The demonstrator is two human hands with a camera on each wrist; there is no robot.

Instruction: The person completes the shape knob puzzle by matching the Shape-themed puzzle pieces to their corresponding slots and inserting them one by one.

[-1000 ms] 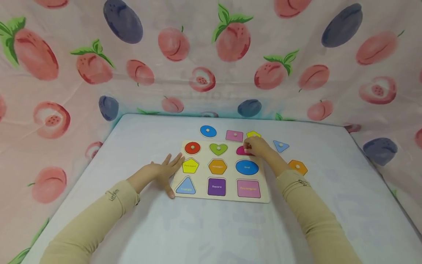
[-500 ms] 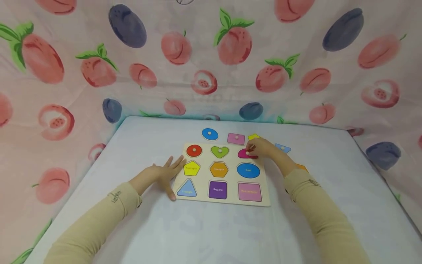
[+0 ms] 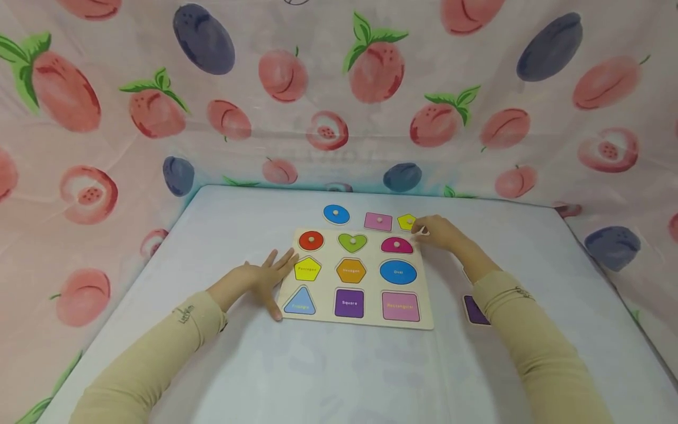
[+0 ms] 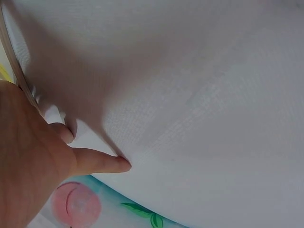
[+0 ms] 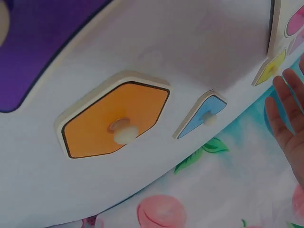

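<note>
Wooden and pale, the puzzle board point(image 3: 324, 315) lies at the middle of the head view on a white table point(image 3: 339, 371). Its top row holds a red circle piece point(image 3: 311, 240), a green heart piece point(image 3: 352, 241) and a magenta semicircle piece point(image 3: 396, 245), each seated with a small knob. The lower two rows show printed, labelled recesses with no pieces in them.

At centre left of the frame, the left hand point(image 3: 262, 281) lies flat on the table with its fingers straight and spread, the fingertips touching the board's left edge beside the yellow pentagon recess point(image 3: 307, 269). The left wrist view shows the same flat palm and a straight finger on the white surface.

Right of the board's upper right corner, the right hand point(image 3: 442, 232) hovers just beside a loose yellow piece point(image 3: 406, 222). Its fingers look loosely extended in the right wrist view; whether they touch the yellow piece I cannot tell.

Along the board's upper edge lie a loose blue oval piece point(image 3: 336, 214) and a pink rectangle piece point(image 3: 378, 221). The right wrist view shows an orange hexagon piece point(image 5: 116, 121) and a blue triangle piece point(image 5: 202, 115) on the table. A purple piece point(image 3: 474, 310) peeks out beside the right sleeve.
</note>
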